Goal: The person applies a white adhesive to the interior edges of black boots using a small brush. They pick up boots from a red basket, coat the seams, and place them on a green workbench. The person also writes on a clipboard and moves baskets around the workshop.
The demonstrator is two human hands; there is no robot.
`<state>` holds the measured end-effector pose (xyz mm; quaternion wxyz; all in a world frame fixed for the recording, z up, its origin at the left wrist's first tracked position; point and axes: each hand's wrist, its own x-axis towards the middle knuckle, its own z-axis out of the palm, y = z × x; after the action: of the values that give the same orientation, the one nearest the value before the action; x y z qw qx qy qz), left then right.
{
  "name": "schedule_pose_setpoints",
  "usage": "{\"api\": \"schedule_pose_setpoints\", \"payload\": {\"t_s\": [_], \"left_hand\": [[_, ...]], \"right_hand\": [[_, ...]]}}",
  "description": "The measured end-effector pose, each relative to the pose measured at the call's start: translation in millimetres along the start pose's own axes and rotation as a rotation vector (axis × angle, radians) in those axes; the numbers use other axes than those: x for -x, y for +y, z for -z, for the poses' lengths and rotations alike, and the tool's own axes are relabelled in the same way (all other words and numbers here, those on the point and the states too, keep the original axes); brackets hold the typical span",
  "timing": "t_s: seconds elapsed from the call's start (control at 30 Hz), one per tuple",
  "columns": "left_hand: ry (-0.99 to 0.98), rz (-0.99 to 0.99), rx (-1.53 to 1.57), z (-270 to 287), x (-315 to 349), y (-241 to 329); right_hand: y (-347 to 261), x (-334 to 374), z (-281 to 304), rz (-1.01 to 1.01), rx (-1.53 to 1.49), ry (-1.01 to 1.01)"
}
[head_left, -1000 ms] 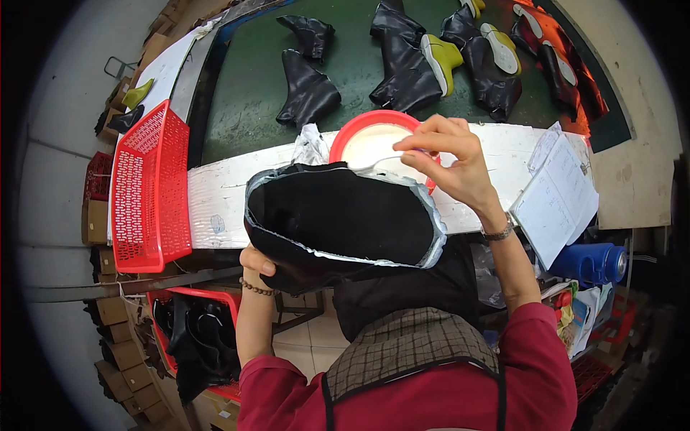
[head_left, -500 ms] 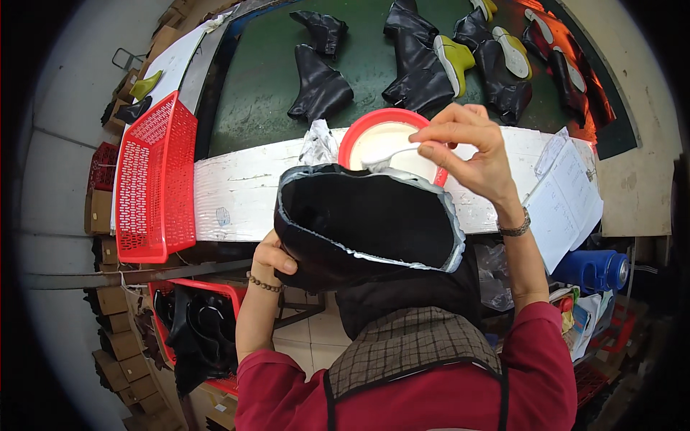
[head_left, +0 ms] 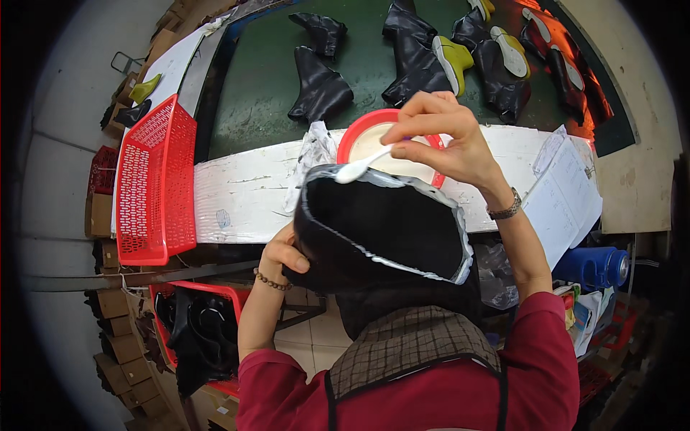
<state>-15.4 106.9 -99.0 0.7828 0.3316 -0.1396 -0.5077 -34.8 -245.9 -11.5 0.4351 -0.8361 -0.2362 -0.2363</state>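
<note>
The black boot (head_left: 334, 248) is held on the near side of the red bowl (head_left: 350, 131), opening turned up, its long axis set left to right with the right end slanted nearward. Its left end is gripped by the left hand (head_left: 284, 253), whose lower fingers are hidden. A white spoon (head_left: 353, 172) is pinched between thumb and fingertips of the nearer right hand (head_left: 449, 144), above the bowl; its head is pointed leftward, over the boot's far edge, contact being unclear.

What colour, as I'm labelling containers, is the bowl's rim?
The bowl's rim is red, showing best in the head view.
</note>
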Motion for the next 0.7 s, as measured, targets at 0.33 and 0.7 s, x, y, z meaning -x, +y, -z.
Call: {"api": "schedule_pose_setpoints", "payload": {"t_s": [0.33, 0.7], "left_hand": [[-0.063, -0.281, 0.176, 45.6, 25.7, -14.7], [0.375, -0.547, 0.137, 41.7, 11.3, 15.0]], "right_hand": [[27.8, 51.8, 1.3, -0.143, -0.070, 0.113], [74.9, 114.7, -9.5, -0.622, -0.291, 0.460]]}}
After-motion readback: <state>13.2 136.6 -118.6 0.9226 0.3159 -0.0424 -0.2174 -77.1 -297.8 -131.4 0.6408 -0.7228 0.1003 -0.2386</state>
